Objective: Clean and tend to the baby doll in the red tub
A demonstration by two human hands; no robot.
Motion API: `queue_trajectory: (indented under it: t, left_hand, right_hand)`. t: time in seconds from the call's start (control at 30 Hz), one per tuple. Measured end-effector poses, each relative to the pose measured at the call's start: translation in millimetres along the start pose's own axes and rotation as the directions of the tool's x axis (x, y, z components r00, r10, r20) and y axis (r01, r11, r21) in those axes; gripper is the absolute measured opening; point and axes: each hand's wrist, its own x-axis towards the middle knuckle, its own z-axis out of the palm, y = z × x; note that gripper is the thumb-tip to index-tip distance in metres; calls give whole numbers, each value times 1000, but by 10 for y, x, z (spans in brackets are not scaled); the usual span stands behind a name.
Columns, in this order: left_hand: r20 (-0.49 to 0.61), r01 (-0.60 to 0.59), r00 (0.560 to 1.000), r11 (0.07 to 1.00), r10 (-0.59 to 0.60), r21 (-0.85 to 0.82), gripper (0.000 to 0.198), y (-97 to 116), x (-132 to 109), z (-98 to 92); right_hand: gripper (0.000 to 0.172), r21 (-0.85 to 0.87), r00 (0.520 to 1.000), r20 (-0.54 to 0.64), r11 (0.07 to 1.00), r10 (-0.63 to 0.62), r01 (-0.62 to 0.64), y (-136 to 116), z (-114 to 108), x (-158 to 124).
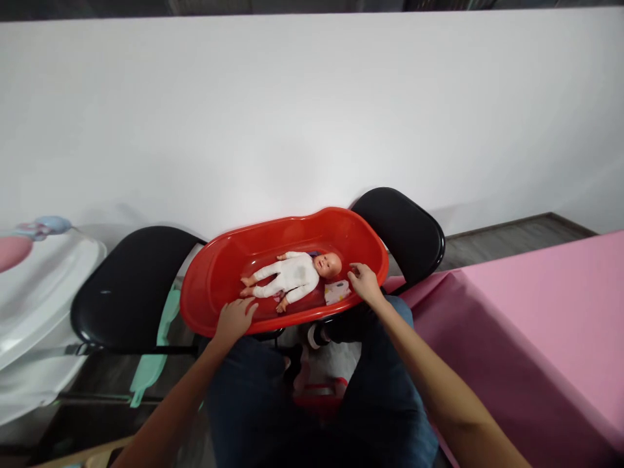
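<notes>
Lying on its back inside a red plastic tub [292, 224], a baby doll [287, 276] is fully dressed in a white sleepsuit [299, 273] that covers its arms, body and legs. Only its bald head [327, 264], small hands and bare feet show. A greyish patch marks the chest of the suit, though it could be shadow or damp. The doll lies roughly in the middle of the tub, with its head toward the right end. I can't tell whether there is water in the tub. A small white printed packet [337, 292] lies just beside the doll's head and shoulder.

The left hand [236, 323] rests palm down on the near rim, fingers spread, by the doll's feet. The right hand [364, 283] reaches over the rim at the right end, fingers loosely curved and close to the packet. Neither grip is closed on anything.

The tub sits across two black chairs [131, 286], and a second chair back [402, 237] rises behind it. A pink-covered desk [536, 325] stands to the right, and a white baby bath [43, 292] is on the left. A pale green strap [156, 351] hangs below the left chair. The person's jeans [380, 364] fill the foreground, with a white wall [312, 110] beyond.
</notes>
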Motion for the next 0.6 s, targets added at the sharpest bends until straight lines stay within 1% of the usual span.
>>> queue_trajectory:
  t: [0.03, 0.1, 0.17, 0.27, 0.33, 0.4, 0.5, 0.6]
  left_hand:
    - [-29, 59, 998, 998, -59, -1, 64, 31, -161, 3]
    - [-86, 193, 977, 981, -193, -11, 65, 125, -375, -14]
    - [-119, 271, 955, 962, -272, -26, 65, 227, -454, -61]
    - [-74, 309, 947, 950, -312, -47, 61, 314, -443, -135]
    - [-61, 320, 945, 946, -322, -41, 60, 324, -425, -160]
    - [-65, 326, 943, 945, -328, -41, 59, 318, -420, -165]
    - [-66, 327, 942, 944, -329, -49, 58, 312, -419, -165]
    - [-61, 325, 943, 944, -328, -54, 57, 319, -412, -177]
  right_hand:
    - [44, -114, 997, 38, 991, -69, 73, 69, -46, -24]
    - [38, -315, 980, 119, 930, -161, 191, 156, -23, -60]
    - [36, -482, 967, 168, 839, -194, 252, 187, 92, -84]
    - [42, -658, 966, 164, 707, -201, 259, 187, 268, -101]
    - [46, -722, 966, 155, 643, -209, 255, 181, 325, -100]
    - [46, -758, 964, 158, 599, -216, 258, 179, 336, -94]
    - [45, -785, 961, 164, 560, -221, 263, 177, 320, -91]
    - [45, -798, 962, 158, 545, -222, 257, 173, 314, -96]
